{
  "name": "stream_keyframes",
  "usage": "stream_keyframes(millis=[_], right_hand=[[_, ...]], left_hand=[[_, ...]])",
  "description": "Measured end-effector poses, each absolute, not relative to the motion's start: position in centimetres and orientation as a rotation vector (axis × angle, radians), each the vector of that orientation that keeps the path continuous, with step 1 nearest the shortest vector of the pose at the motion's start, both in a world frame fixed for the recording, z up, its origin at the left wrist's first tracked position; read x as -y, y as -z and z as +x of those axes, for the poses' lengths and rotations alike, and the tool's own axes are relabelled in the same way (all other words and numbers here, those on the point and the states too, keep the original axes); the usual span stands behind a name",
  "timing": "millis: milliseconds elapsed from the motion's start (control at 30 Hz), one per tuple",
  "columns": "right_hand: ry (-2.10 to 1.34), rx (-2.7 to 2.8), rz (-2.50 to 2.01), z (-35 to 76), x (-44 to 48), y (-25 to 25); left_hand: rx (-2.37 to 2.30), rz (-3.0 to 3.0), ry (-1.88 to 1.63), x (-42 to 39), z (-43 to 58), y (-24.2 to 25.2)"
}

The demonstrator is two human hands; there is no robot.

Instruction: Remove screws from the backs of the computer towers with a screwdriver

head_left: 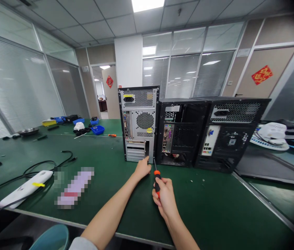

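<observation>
A silver computer case (pixel 137 147) stands upright on the green table, its back panel towards me. My right hand (pixel 164 192) is wrapped round the orange and black handle of a screwdriver (pixel 157 182). The shaft points up and away, its tip at the lower right corner of the back panel. To the left of it, my left hand (pixel 143 168) rests at the bottom of the case. One finger stretches to the edge of the dark slot opening (pixel 147 147), and nothing shows in that hand; its other fingers are partly hidden.
Two black computer cases (pixel 179 135) (pixel 230 139) stand close on the right. A white power strip (pixel 27 189) with black cables and a blurred purple object (pixel 75 189) lie left. Farther back are blue trays (pixel 98 130) and another orange screwdriver (pixel 112 135). A teal bin (pixel 51 238) is below the table edge.
</observation>
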State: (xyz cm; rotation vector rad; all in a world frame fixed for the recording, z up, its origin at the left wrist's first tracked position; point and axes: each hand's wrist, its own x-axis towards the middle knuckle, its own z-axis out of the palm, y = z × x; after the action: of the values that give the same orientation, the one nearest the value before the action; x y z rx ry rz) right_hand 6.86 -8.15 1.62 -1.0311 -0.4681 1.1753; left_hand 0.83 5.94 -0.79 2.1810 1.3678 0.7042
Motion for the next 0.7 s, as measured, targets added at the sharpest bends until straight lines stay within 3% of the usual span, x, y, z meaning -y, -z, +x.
stream_keyframes(millis=[700], right_hand=[[-1.240, 0.304, -0.784, 6.48, 7.92, -1.50]], left_hand=[[-1.360, 2.177, -0.709, -5.70, 0.82, 0.59]])
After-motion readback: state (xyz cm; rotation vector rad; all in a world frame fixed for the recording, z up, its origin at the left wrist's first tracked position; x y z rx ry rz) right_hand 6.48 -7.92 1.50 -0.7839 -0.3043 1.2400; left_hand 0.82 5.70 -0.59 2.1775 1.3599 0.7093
